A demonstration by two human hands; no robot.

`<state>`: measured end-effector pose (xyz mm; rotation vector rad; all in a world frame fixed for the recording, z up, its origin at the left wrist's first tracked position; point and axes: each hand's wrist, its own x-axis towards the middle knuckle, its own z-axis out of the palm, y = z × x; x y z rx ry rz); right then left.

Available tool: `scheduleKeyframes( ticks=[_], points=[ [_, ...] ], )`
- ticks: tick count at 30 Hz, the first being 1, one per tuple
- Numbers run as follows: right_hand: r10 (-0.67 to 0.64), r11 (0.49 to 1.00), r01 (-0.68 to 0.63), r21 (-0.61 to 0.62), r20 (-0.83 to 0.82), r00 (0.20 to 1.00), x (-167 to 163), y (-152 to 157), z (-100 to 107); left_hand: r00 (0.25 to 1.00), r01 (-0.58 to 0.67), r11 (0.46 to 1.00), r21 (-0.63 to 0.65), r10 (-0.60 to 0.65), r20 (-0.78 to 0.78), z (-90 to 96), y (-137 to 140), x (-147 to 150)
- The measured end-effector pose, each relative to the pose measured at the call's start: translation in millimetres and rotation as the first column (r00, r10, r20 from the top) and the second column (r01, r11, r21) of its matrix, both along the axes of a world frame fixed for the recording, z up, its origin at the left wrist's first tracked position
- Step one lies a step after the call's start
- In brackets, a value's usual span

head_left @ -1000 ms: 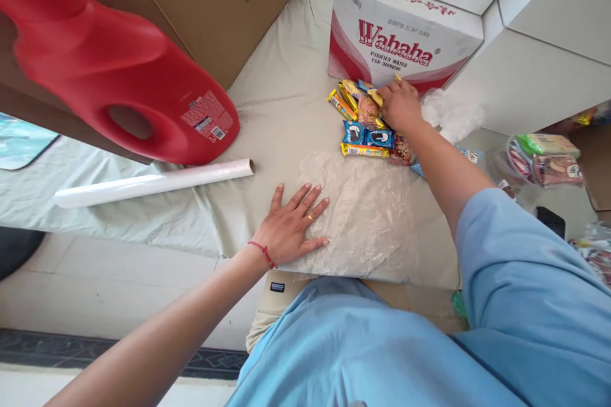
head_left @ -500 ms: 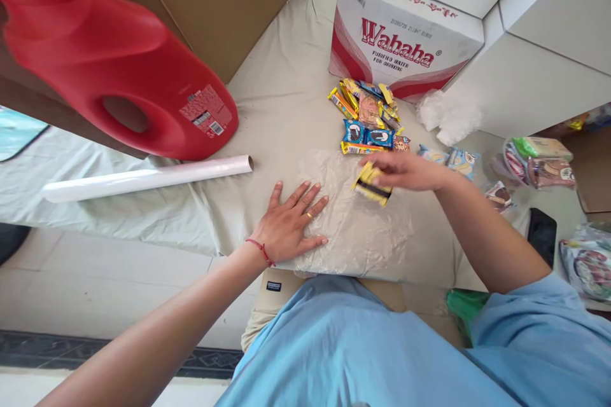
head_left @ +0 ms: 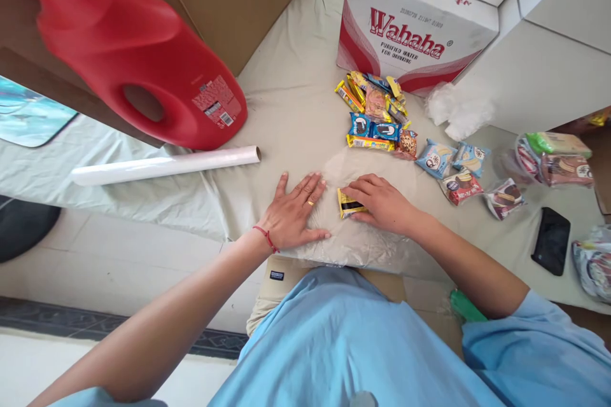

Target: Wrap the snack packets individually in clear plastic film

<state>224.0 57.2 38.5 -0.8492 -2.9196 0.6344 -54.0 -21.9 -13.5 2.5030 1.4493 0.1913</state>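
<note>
My left hand (head_left: pixel 298 213) lies flat, fingers spread, on the left edge of a clear plastic film sheet (head_left: pixel 363 251) on the cloth-covered table. My right hand (head_left: pixel 382 203) grips a small yellow snack packet with a dark band (head_left: pixel 349 205), low over the film. Its palm hides part of the packet; whether the packet touches the film I cannot tell. Beyond the film lies a pile of wrapped snacks (head_left: pixel 375 102), with blue cookie packets (head_left: pixel 386 131) at its near side. To the right lie blue snack packets (head_left: pixel 436 157) and a red one (head_left: pixel 461 186).
A red jug (head_left: pixel 186 70) and a white film roll (head_left: pixel 167 166) stand and lie at the left. Behind the snacks is a Wahaha carton (head_left: pixel 415 32). Crumpled white plastic (head_left: pixel 461 111), a snack pack (head_left: pixel 556 159) and a black phone (head_left: pixel 551 241) are at the right.
My right hand has brought the yellow packet down and left onto or just above the film, nearer my left hand. The left hand stays flat. The view has shifted slightly.
</note>
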Motion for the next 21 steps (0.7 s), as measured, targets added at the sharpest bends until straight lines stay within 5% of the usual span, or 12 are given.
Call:
scheduleKeyframes(
  ticks=[4,9,13,15,17,18,21],
  points=[
    [-0.097,0.995,0.096,-0.03,-0.044,0.994,5,-9,-3,1.0,-0.005,1.0,0.01,0.005,-0.001,-1.2,0,0],
    [-0.07,0.997,0.07,-0.027,0.01,0.998,0,-20,1,1.0,0.003,1.0,0.011,-0.002,-0.023,-1.3,0,0],
    [-0.172,0.985,0.172,-0.012,-0.124,0.977,10,24,7,0.999,0.001,1.0,-0.002,-0.001,-0.033,-1.1,0,-1],
    [-0.411,0.903,0.426,0.059,-0.173,0.895,18,71,9,0.999,0.006,1.0,-0.012,-0.006,-0.039,-0.4,1,-1],
    [-0.667,0.711,0.687,0.15,-0.168,0.726,24,123,9,0.999,0.007,1.0,-0.017,-0.008,-0.043,0.5,1,-1],
    [-0.741,0.624,0.759,0.184,-0.166,0.65,24,147,7,0.999,0.006,1.0,-0.018,-0.007,-0.043,0.8,1,-1],
    [-0.818,0.519,0.832,0.198,-0.166,0.55,18,198,4,0.999,-0.001,1.0,-0.011,0.0,-0.041,0.8,1,-1]
  ],
)
